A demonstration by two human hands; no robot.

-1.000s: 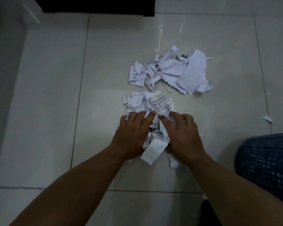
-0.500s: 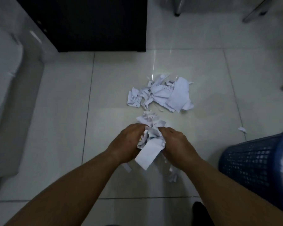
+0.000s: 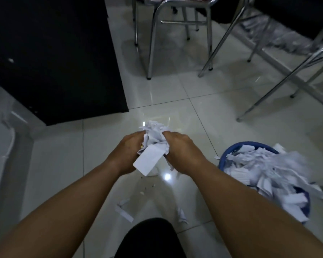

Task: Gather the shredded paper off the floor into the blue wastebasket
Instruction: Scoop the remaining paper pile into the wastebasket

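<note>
"Holding what, those two hands?"

"A bunch of shredded paper (image 3: 155,138). The left hand (image 3: 127,153) and the right hand (image 3: 181,151) are both curled round it, one on each side. They squeeze it between them, up above the floor (image 3: 175,101)."

"Does any of it stick out?"

"Yes. Crumpled bits poke out on the far side, past the fingers. One flat white piece (image 3: 147,161) hangs down between the two wrists."

"Where is the blue wastebasket (image 3: 229,148)?"

"Just to the right of the right hand, and a little nearer to the person. It stands on the floor. The hands are beside it and do not touch it."

"What is inside?"

"Lots of white paper bits (image 3: 265,170). They pile up higher than the rim, and some hang over the side away from the hands."

"Is there paper on the floor too?"

"A few bits, all nearer to the person than the hands. A long strip (image 3: 124,214) lies by the left arm. A small crumpled scrap (image 3: 182,216) lies by the right arm. Tiny crumbs lie right below the hands."

"And far away?"

"A big black cabinet (image 3: 54,58) stands past the left hand, off to the left. Shiny metal chair legs (image 3: 153,40) stand far past the right hand."
</note>
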